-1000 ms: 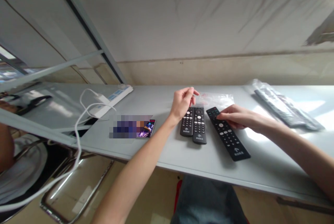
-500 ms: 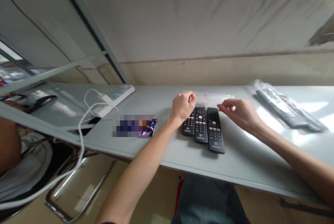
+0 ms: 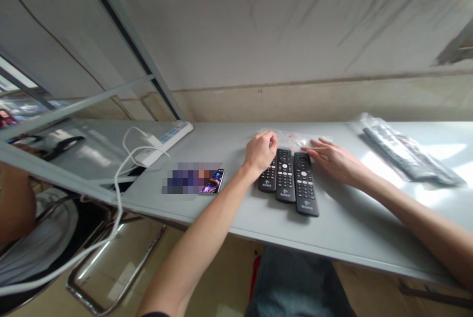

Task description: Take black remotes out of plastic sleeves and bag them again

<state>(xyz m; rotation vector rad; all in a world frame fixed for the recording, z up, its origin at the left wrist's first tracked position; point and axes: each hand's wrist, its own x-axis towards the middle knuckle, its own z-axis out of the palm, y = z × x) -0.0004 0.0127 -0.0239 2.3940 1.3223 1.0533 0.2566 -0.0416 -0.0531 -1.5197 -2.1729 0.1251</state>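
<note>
Head view: three black remotes in a row, both hands at their far ends

**Remotes.**
- The left remote lies button side up, touching the middle remote along its long edge.
- The right remote lies just beside the middle one and reaches closest to the near edge.
- The near ends are stepped, not level.
- All three lie near the middle of the surface and point away from the person.

**Hands.**
- The left hand is loosely curled, knuckles up, and rests on the far end of the left remote. Whether its fingers pinch the remote is hidden.
- The right hand is spread flat, palm down, just beside the far end of the right remote.
- Its fingertips meet the edge of a clear bag that lies directly behind the row.

**Handling note (judgement).**
- The far ends look nearly level.
- Squaring them well probably calls for light nudges at the ends with flat fingers.
- One hand should brace the outer side of the row so the neighbours do not fan apart.
- The smooth surface likely lets them slide at a touch.

**Surroundings.**
- A phone with a lit screen lies left of the row.
- A power strip with a white cable is farther left.
- Bagged remotes lie well apart at the right.
- A chair frame stands below the surface.
- Part of another person shows at the left edge.
</note>
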